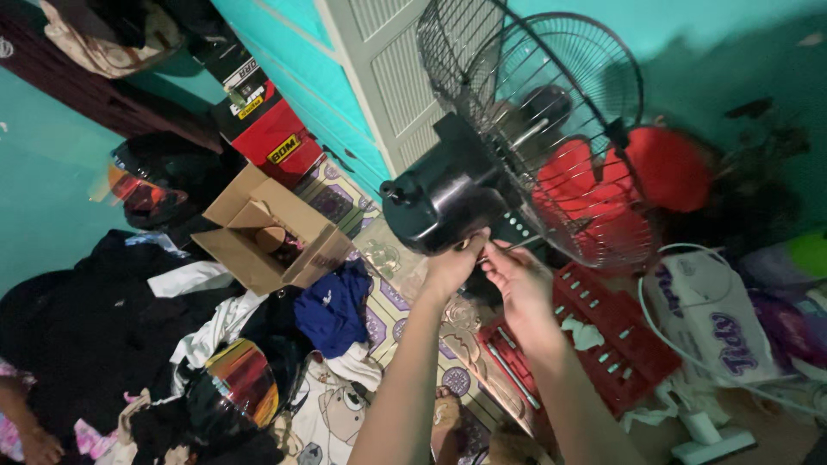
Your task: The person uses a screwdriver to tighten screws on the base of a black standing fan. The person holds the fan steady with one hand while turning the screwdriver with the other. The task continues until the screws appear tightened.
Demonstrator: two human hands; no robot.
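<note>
Teal walls (52,172) and a cluttered floor fill my view, and I look down past two bare forearms at a fan. My left hand (452,267) is curled up against the underside of the black motor housing (444,194), fingers bent and pressed to its lower rim; it looks closed around a small part there, though I cannot tell what that part is. My right hand (517,280) sits just beside it, fingers pinched together near a thin metal rod or tool (525,245) that points toward the base of the housing; whether I actually grip the rod is hard to tell. The two hands nearly touch.

Above them the wire fan guard (551,129) spreads out from the housing, tilted, with red blades (603,185) showing through the wires. Behind the fan stands a pale louvred door (388,77).

Below my right hand lies a red plastic crate (594,344) with slots, a scrap of white material on it. A white cable (689,344) loops to the right across a white plastic bag (715,319) with purple print. To the left of my arms an open cardboard box (267,232) rests on a patterned mat (388,319), a blue cloth (332,306) just beside it. Farther left are dark clothes (86,327), and two helmets with mirrored visors (245,383), one near the clothes, one up by the wall.
</note>
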